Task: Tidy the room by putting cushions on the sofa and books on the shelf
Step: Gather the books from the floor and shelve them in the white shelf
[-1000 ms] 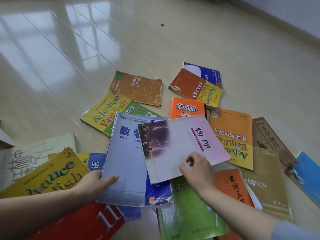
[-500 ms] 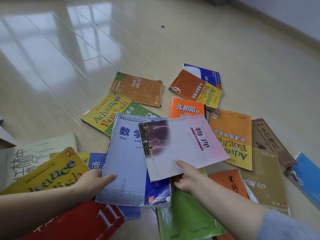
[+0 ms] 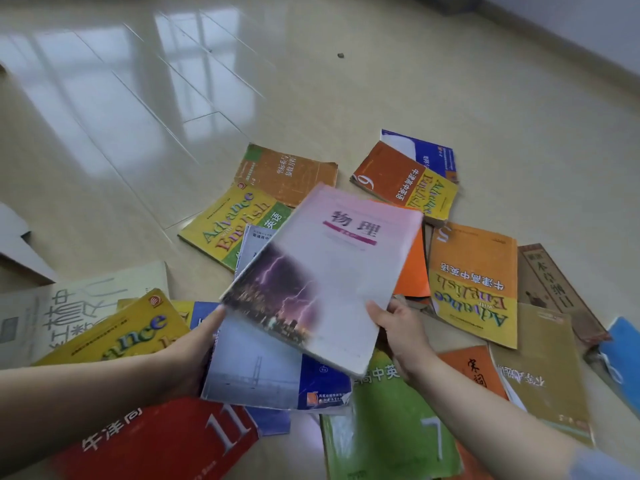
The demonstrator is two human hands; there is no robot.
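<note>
Over books point(image 3: 474, 282) strewn on the floor point(image 3: 311, 81), the right hand point(image 3: 398, 330) grasps a pink book point(image 3: 332, 271); the left hand point(image 3: 194, 344) grips a blue book point(image 3: 256, 365).

Subject: one person, two hands and forearms in frame.

Left hand point(image 3: 194, 344): bare. Left forearm point(image 3: 86, 386): uncovered as far as the frame edge.

Right hand point(image 3: 401, 330): bare. Right forearm point(image 3: 485, 407): uncovered up to a sleeve point(image 3: 602, 462) at the lower right corner. The sleeve is pale grey-blue, plain soft fabric. Only a small blurred part shows, so its hem and stitching cannot be made out.
</note>
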